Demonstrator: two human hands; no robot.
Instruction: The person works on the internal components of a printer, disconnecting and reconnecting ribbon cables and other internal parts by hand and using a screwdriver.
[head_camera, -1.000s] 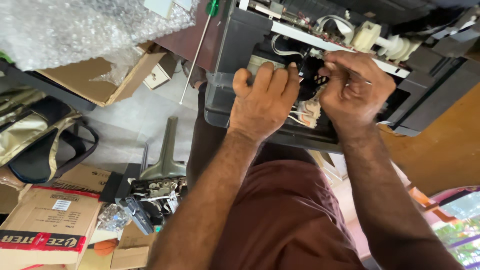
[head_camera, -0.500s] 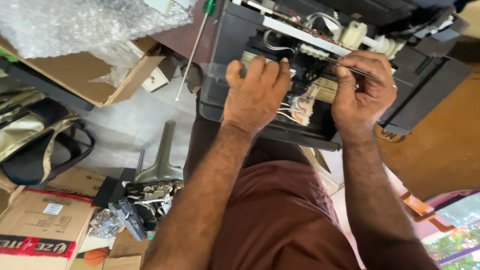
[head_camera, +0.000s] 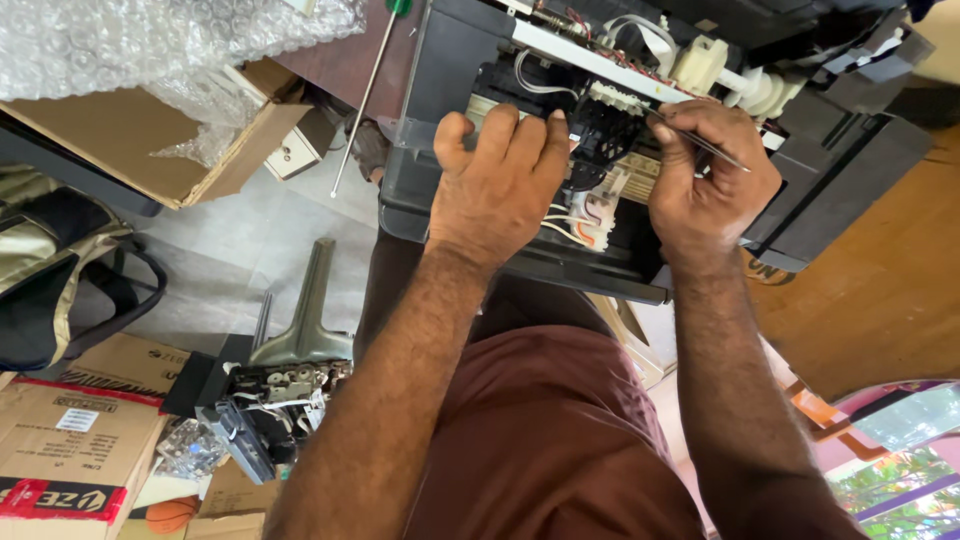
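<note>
**Tool tip now in at the carriage, left hand bracing the frame**

Since a sec ago my right hand (head_camera: 705, 180) has gone from a closed knuckle-down grip inside the opened printer (head_camera: 455, 70) to a pinch: thumb + fingers clamped on a thin metal tool (head_camera: 700, 140), prob tweezers or a pick, can't tell which. Its tip points left, toward the black carriage block (head_camera: 600, 135); whether it touches, I can't see. My left hand (head_camera: 495, 185) has slid a bit toward the printer's left wall. It lies flat on the inner frame, fingers together and curled over the edge, holding nothing loose, just steadying the body.

The printer sits tilted across my lap, top cover off, w/ white wires (head_camera: 575, 215) showing betw. my two hands and a white gear assy (head_camera: 745, 85) at the far right.

My read: I'm past groping by hand and into fine work w/ the tool at the carriage.

Round about: long screwdriver (head_camera: 365, 95) leaning nearby, bubble wrap (head_camera: 130, 40) over a cardboard box (head_camera: 130, 140), a small stripped mechanism (head_camera: 270, 395) on the floor.
</note>
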